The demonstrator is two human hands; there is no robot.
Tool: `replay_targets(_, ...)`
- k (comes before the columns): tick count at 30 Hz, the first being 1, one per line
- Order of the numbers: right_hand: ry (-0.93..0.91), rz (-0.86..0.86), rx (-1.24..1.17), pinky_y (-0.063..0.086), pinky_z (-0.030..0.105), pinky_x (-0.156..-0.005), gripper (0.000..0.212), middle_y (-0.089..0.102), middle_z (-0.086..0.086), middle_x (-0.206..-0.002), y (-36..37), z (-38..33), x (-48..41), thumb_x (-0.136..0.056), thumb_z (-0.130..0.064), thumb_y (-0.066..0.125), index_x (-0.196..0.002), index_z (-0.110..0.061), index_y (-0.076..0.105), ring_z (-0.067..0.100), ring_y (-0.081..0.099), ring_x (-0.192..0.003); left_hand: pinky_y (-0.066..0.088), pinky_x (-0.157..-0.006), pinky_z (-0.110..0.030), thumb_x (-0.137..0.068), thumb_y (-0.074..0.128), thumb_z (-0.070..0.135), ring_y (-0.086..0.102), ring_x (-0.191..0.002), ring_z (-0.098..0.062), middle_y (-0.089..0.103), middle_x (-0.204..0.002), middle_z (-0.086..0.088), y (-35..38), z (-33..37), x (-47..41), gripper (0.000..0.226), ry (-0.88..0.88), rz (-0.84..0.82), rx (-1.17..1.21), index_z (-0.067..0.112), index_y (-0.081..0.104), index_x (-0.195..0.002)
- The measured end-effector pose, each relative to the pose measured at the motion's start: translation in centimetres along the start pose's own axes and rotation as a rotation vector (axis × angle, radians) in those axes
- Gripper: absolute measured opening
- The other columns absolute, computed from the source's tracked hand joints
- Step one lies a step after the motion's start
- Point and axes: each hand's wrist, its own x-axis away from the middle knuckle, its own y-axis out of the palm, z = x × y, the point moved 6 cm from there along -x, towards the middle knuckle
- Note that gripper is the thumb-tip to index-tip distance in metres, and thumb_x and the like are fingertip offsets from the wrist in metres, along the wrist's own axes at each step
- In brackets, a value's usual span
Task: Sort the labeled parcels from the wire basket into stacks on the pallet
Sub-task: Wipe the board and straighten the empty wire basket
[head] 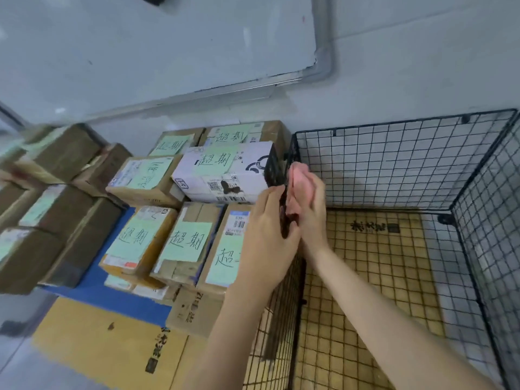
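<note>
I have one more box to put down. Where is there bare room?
Bare: the blue pallet strip between the brown boxes on the left and the green-labelled parcels; the flat cardboard in front; the lined floor of the wire basket. Crowded: the pallet's middle and back.

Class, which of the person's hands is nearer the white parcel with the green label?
Left. The left hand is just beside the white parcel; the right hand lies past the left, by the wire basket.
</note>
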Motion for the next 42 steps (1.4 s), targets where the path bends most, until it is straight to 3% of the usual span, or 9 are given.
replay_targets(6,-0.136,0.036,0.04,0.042,0.031,-0.105,0.042,0.047,-0.035,-0.128,0.4,-0.6,1.1,-0.096,-0.033,0.063,-0.128,-0.056,0.048,-0.001,0.047,-0.126,0.044,-0.097,-0.028,-0.085,0.062,0.006,0.049,-0.116,-0.013,0.051,-0.127,0.009,0.5,0.5,0.0,0.047,0.119,-0.009,-0.082,0.021,0.051,-0.129)
replay_targets(11,-0.235,0.143,0.113,0.043,0.02,-0.101,0.031,0.059,-0.011,-0.128,-0.6,0.6,-1.3,-0.1,-0.025,0.06,-0.131,-0.028,0.06,0.005,0.054,-0.122,0.025,-0.107,-0.005,-0.083,0.066,0.005,0.04,-0.131,-0.006,0.044,-0.141,0.003,0.2,0.3,0.1,0.061,0.086,0.005,-0.089,0.014,0.045,-0.14)
replay_targets(14,-0.013,0.205,0.237,0.05,0.017,-0.092,0.031,0.06,-0.005,-0.124,-2.9,8.0,-2.7,-0.099,-0.025,0.058,-0.129,-0.03,0.06,0.005,0.058,-0.113,0.033,-0.11,-0.018,-0.086,0.065,0.01,0.042,-0.132,-0.01,0.047,-0.141,0.003,0.3,0.1,0.1,0.063,0.058,-0.011,-0.096,0.016,0.041,-0.144)
replay_targets(18,0.388,0.214,0.309,0.059,0.045,-0.083,0.017,0.063,0.005,-0.116,-5.1,15.3,-2.2,-0.099,-0.031,0.052,-0.116,-0.033,0.054,0.022,0.065,-0.102,0.03,-0.103,-0.007,-0.088,0.064,0.013,0.045,-0.127,-0.006,0.05,-0.138,0.006,0.3,0.1,0.3,0.064,0.04,-0.028,-0.098,0.02,0.038,-0.145)
replay_targets(28,-0.324,0.166,0.023,0.049,0.027,-0.095,0.026,0.062,-0.003,-0.12,1.4,-3.9,-6.4,-0.097,-0.022,0.06,-0.121,-0.029,0.052,0.011,0.06,-0.111,0.017,-0.088,0.009,-0.084,0.068,0.014,0.026,-0.109,0.034,0.052,-0.128,0.015,0.2,0.0,0.6,0.065,-0.012,-0.016,-0.074,0.025,0.043,-0.143)
replay_targets(31,-0.411,0.145,0.069,0.054,0.032,-0.079,0.026,0.062,0.001,-0.117,1.1,-3.2,-6.9,-0.097,-0.018,0.061,-0.121,-0.025,0.055,0.014,0.064,-0.093,0.02,-0.088,0.008,-0.084,0.068,0.016,0.031,-0.108,0.03,0.053,-0.129,0.013,0.2,-0.1,0.5,0.066,-0.027,-0.015,-0.075,0.026,0.043,-0.144)
replay_targets(34,-0.285,0.131,0.036,0.047,0.02,-0.05,0.023,0.059,0.014,-0.116,-0.5,1.3,-7.5,-0.1,-0.011,0.056,-0.119,-0.023,0.059,0.009,0.058,-0.06,0.021,-0.089,0.008,-0.084,0.069,0.016,0.033,-0.105,0.026,0.055,-0.125,0.011,0.3,0.1,0.5,0.066,-0.03,-0.009,-0.091,0.027,0.043,-0.143)
replay_targets(39,-0.134,0.211,0.303,0.052,0.02,-0.076,0.027,0.057,-0.001,-0.122,-2.3,6.5,-7.3,-0.098,-0.018,0.054,-0.12,-0.033,0.058,0.009,0.059,-0.096,0.022,-0.087,0.007,-0.083,0.07,0.015,0.043,-0.104,0.004,0.052,-0.12,0.014,0.1,0.4,0.5,0.066,-0.048,-0.02,-0.124,0.026,0.044,-0.143)
replay_targets(42,0.087,0.214,0.345,0.045,0.011,-0.06,0.03,0.056,0.001,-0.126,-3.8,10.1,-6.2,-0.099,-0.016,0.053,-0.126,-0.029,0.057,0.005,0.059,-0.091,0.024,-0.086,0.007,-0.084,0.07,0.015,0.048,-0.103,-0.002,0.049,-0.119,0.016,0.0,0.6,0.5,0.065,-0.061,-0.026,-0.132,0.027,0.043,-0.143)
